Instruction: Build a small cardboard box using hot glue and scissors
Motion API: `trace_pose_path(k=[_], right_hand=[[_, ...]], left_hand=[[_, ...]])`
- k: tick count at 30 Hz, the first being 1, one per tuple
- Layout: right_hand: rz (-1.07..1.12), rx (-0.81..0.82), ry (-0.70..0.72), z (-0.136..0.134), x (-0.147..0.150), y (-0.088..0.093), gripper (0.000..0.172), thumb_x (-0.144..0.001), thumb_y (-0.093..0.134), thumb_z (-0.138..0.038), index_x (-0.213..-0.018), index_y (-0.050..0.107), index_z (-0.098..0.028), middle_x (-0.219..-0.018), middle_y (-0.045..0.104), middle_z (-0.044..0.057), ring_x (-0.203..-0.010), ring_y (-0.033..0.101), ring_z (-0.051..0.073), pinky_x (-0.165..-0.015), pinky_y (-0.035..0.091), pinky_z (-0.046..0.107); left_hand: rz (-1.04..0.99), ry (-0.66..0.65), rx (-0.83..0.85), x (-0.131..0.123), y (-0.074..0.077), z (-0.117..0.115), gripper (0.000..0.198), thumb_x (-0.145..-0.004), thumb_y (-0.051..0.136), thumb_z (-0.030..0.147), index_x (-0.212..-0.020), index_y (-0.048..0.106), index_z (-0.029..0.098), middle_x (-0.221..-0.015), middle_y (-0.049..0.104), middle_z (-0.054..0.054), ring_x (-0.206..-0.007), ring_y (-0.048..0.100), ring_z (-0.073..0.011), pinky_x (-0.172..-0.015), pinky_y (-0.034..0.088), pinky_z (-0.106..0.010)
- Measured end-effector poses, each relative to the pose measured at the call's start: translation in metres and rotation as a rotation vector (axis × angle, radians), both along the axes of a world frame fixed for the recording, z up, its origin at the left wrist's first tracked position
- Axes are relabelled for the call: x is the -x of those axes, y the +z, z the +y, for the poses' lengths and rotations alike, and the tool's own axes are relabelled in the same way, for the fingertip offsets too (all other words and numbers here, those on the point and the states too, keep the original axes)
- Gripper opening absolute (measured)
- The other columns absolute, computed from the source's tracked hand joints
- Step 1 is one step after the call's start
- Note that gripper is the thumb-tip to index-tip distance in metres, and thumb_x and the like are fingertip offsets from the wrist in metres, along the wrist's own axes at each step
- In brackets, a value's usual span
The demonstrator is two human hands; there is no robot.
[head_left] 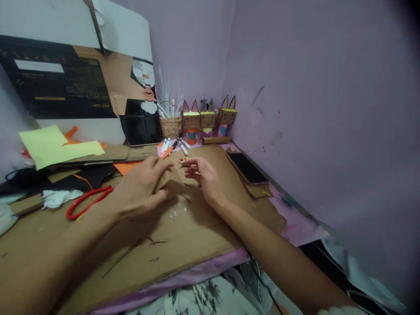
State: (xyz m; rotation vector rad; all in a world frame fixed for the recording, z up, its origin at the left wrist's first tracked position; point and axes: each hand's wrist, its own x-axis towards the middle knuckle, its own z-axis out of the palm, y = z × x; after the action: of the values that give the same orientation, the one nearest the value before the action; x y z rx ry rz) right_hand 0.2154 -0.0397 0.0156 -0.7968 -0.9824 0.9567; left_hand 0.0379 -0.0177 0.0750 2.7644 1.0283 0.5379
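Observation:
My left hand (141,187) is closed around a small brown cardboard box piece (170,180) and holds it just above the cardboard sheet (183,236) that covers the table. My right hand (202,174) is right beside it, with fingers pinched on a tiny orange and white bit (184,162) near the top of the box piece. Both forearms reach in from the bottom of the view.
Three cardboard animal figures (207,119) stand in the back corner next to a basket of pens (170,124). A phone (247,168) lies at right. Red-handled scissors (88,200), yellow paper (54,145) and a big printed box (75,83) sit at left.

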Motion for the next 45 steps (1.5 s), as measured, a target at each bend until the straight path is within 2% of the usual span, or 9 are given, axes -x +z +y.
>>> trace_pose_path(k=[4, 6, 9, 12, 17, 24, 30, 38, 45], right_hand=[[0.072, -0.039, 0.069, -0.003, 0.000, -0.001, 0.037, -0.082, 0.049, -0.055, -0.090, 0.064, -0.022, -0.103, 0.063, 0.006, -0.085, 0.061, 0.017, -0.079, 0.049, 0.033], [0.034, -0.039, 0.156, -0.006, 0.002, -0.002, 0.039, -0.077, 0.057, -0.056, -0.101, 0.062, -0.025, -0.112, 0.060, 0.006, -0.101, 0.058, 0.021, -0.085, 0.047, 0.035], [-0.080, -0.010, 0.309, -0.012, 0.009, -0.004, 0.054, -0.066, 0.073, -0.049, -0.112, 0.055, -0.027, -0.125, 0.053, 0.007, -0.116, 0.050, 0.026, -0.089, 0.045, 0.038], [-0.094, 0.009, 0.318, -0.014, 0.017, -0.003, 0.069, -0.057, 0.079, -0.044, -0.116, 0.047, -0.027, -0.126, 0.048, 0.010, -0.113, 0.052, 0.028, -0.089, 0.045, 0.041], [-0.100, 0.023, 0.205, -0.015, 0.018, 0.001, 0.082, -0.051, 0.083, -0.037, -0.119, 0.039, -0.027, -0.128, 0.047, 0.011, -0.114, 0.051, 0.029, -0.091, 0.045, 0.042], [-0.324, -0.015, 0.321, -0.016, 0.009, 0.001, 0.084, -0.055, 0.080, -0.027, -0.128, 0.038, -0.025, -0.137, 0.040, 0.012, -0.121, 0.047, 0.029, -0.099, 0.041, 0.045], [-0.594, -0.069, 0.322, -0.015, 0.002, -0.010, 0.081, -0.060, 0.076, -0.021, -0.133, 0.039, -0.024, -0.140, 0.040, 0.012, -0.130, 0.037, 0.030, -0.108, 0.028, 0.049], [-0.482, 0.002, 0.320, -0.020, 0.005, -0.004, 0.058, -0.067, 0.072, -0.039, -0.118, 0.048, -0.026, -0.129, 0.045, 0.011, -0.116, 0.052, 0.029, -0.098, 0.042, 0.047], [-0.436, 0.001, 0.312, -0.018, 0.006, -0.013, 0.059, -0.068, 0.073, -0.041, -0.119, 0.046, -0.028, -0.124, 0.051, 0.010, -0.117, 0.051, 0.027, -0.096, 0.043, 0.048]], left_hand=[[-0.926, 0.270, 0.594, 0.008, -0.007, -0.007, 0.046, -0.063, 0.061, 0.028, -0.107, 0.051, 0.024, -0.095, 0.060, -0.002, -0.085, 0.059, -0.0220, -0.070, 0.050, -0.032], [-1.234, 0.306, 0.881, 0.005, -0.013, -0.010, 0.041, -0.060, 0.062, 0.022, -0.100, 0.055, 0.021, -0.096, 0.063, -0.003, -0.088, 0.061, -0.0223, -0.070, 0.052, -0.032], [-1.381, 0.276, 1.107, -0.002, -0.022, -0.014, 0.038, -0.063, 0.062, 0.019, -0.101, 0.058, 0.019, -0.100, 0.066, -0.006, -0.094, 0.062, -0.0248, -0.076, 0.053, -0.037], [-1.398, 0.134, 1.171, -0.009, -0.032, -0.021, 0.042, -0.064, 0.065, 0.019, -0.105, 0.055, 0.019, -0.105, 0.066, -0.007, -0.102, 0.060, -0.0265, -0.086, 0.050, -0.040], [-1.220, 0.064, 1.118, -0.011, -0.043, -0.027, 0.050, -0.062, 0.074, 0.025, -0.106, 0.049, 0.019, -0.105, 0.063, -0.008, -0.105, 0.058, -0.0287, -0.087, 0.048, -0.040], [-0.970, -0.068, 0.663, 0.008, -0.046, -0.012, 0.069, -0.065, 0.074, 0.026, -0.125, 0.041, 0.023, -0.132, 0.049, -0.011, -0.124, 0.044, -0.0282, -0.102, 0.038, -0.039], [-0.566, 0.007, 0.356, 0.013, -0.036, -0.019, 0.046, -0.066, 0.070, 0.021, -0.110, 0.055, 0.021, -0.117, 0.060, -0.008, -0.110, 0.055, -0.0269, -0.094, 0.046, -0.041], [-0.566, 0.069, 0.386, 0.012, -0.041, -0.020, 0.048, -0.067, 0.070, 0.029, -0.112, 0.054, 0.018, -0.116, 0.058, -0.010, -0.101, 0.060, -0.0258, -0.085, 0.051, -0.039], [-0.684, 0.029, 0.445, 0.009, -0.053, -0.016, 0.045, -0.066, 0.069, 0.022, -0.109, 0.056, 0.019, -0.121, 0.055, -0.010, -0.102, 0.060, -0.0246, -0.084, 0.053, -0.038]])
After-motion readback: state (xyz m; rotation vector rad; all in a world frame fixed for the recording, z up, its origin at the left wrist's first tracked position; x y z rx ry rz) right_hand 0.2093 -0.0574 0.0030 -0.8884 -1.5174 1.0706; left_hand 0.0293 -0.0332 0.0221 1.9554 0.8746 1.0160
